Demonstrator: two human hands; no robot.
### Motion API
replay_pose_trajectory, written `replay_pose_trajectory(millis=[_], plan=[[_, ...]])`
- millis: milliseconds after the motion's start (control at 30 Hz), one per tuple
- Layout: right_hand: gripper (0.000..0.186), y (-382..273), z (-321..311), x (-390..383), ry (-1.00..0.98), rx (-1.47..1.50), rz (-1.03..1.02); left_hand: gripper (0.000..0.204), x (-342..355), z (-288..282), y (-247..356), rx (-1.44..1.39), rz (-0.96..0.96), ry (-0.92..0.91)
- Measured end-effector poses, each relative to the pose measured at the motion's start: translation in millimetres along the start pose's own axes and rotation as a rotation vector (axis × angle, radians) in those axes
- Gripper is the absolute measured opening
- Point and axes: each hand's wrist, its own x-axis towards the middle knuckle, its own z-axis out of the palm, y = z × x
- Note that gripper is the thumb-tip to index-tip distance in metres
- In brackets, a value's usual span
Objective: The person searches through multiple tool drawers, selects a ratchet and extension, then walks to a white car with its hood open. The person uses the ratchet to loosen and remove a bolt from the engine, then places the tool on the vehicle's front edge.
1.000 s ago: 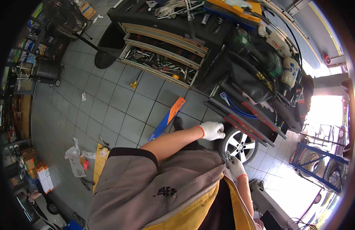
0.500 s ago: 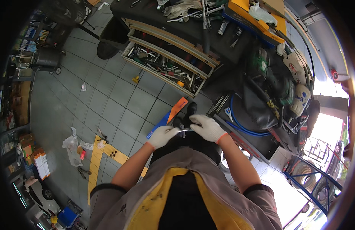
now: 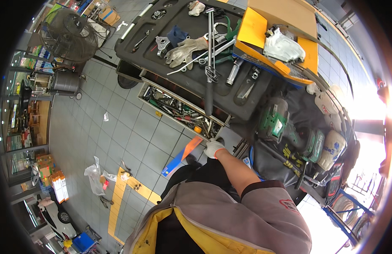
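My right hand, in a white glove with an orange cuff, is at the near right corner of an open tool drawer. Its fingers are curled, and whatever they hold is too small and hidden to name. The drawer is crowded with wrenches, sockets and other metal tools, with an orange round piece towards its right end. My left hand is out of view. Just left of my right hand, a long blue and orange box lies by my feet.
Above the drawer, the black cart top holds work gloves, a long-handled ratchet and an open yellow box. Green power tools lie to the right. A floor fan stands far left; plastic bags lie on the tiles.
Both hands held a thin silver metal piece before my body. My right hand has moved forward to the drawer; my left has left the view. The view has shifted toward the cart top.
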Motion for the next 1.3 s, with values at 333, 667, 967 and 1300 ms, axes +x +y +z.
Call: replay_pose_trajectory(millis=[333, 667, 967, 1300], plan=[[0.048, -44, -46, 7, -0.181, -0.179, 0.013, 0.055, 13, -22, 34, -0.109, 0.019, -0.076], [0.047, -143, 95, 27, -0.075, -0.133, 0.261, 0.053, 144, -117, -97, -0.043, 0.051, -0.197], [0.045, -160, 164, 30, 0.125, 0.122, 0.455, 0.050, 200, -248, -6, 0.140, 0.272, -0.047], [0.048, -150, 155, 36, 0.114, 0.370, 0.574, 0.049, 196, -259, 84, 0.207, 0.376, -0.153]])
